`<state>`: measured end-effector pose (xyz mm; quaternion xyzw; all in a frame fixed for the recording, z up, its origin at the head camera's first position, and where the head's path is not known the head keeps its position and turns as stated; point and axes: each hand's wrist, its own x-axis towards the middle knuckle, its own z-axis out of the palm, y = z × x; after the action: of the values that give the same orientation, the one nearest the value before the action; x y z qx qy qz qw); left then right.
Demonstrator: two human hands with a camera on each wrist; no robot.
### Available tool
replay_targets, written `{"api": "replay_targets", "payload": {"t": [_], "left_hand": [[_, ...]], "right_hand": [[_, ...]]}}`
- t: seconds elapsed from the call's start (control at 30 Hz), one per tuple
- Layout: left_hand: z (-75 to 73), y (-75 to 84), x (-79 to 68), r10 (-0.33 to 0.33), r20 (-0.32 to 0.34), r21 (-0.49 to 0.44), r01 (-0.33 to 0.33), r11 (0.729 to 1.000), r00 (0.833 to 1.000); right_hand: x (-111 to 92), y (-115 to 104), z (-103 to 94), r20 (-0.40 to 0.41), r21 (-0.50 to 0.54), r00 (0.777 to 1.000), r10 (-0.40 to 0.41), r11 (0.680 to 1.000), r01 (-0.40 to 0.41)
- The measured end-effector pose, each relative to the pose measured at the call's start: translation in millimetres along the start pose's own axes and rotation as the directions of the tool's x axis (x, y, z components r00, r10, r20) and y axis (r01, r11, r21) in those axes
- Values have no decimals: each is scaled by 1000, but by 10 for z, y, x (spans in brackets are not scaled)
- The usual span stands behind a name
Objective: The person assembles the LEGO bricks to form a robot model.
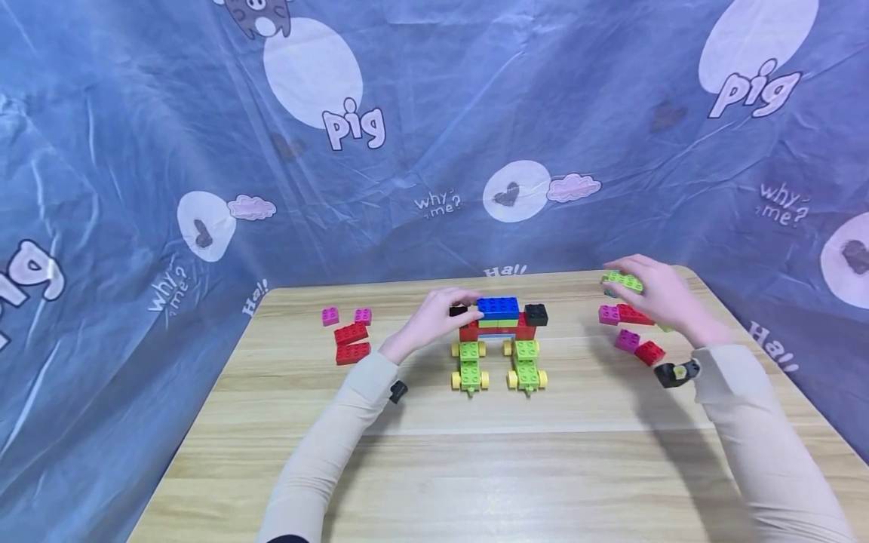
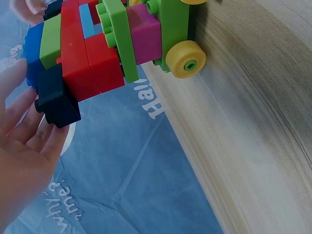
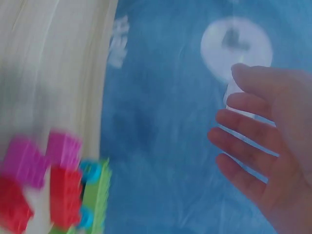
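A toy-brick build stands mid-table on two green wheeled bases (image 1: 470, 369) with yellow wheels. Its red bricks (image 2: 80, 63) carry light green bricks (image 2: 50, 43) and a blue brick (image 1: 498, 308) on top, with a black brick (image 1: 535, 314) at each end. My left hand (image 1: 441, 317) pinches the left end of the blue brick between thumb and fingers, beside the left black brick (image 2: 57, 95). Over the far right of the table, my right hand (image 3: 273, 131) has its fingers spread and holds nothing. Close by it lies a green wheeled piece (image 1: 623, 282) with blue wheels (image 3: 90, 170).
Under the right hand lie magenta bricks (image 1: 627, 341) and red bricks (image 1: 649, 352). On the left are two small magenta bricks (image 1: 330, 316) and two red bricks (image 1: 353, 353). A blue printed cloth (image 1: 407, 136) hangs behind the wooden table (image 1: 434, 483).
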<state>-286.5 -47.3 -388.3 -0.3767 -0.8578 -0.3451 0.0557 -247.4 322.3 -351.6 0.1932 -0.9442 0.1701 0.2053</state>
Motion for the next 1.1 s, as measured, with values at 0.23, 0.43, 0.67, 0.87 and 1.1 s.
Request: {"api": "replay_targets", "payload": {"t": [0.23, 0.43, 0.67, 0.87, 1.1], "left_hand": [[2, -4, 0, 8, 1, -13, -8, 1000, 1000], [-4, 3, -2, 0, 6, -16, 0, 1000, 1000], [-8, 6, -3, -7, 5, -10, 7, 1000, 1000], [-5, 0, 3, -5, 5, -7, 5, 1000, 1000], [-3, -16, 3, -2, 4, -11, 2, 1000, 1000]], "right_hand": [[-325, 489, -168, 62, -68, 975, 213, 976, -209], [-607, 853, -136, 124, -120, 941, 315, 946, -301], [-875, 1128, 13, 201, -170, 923, 327, 940, -296], [-998, 1221, 105, 230, -203, 932, 281, 950, -236], [-1055, 1279, 99, 261, -227, 913, 314, 939, -258]]}}
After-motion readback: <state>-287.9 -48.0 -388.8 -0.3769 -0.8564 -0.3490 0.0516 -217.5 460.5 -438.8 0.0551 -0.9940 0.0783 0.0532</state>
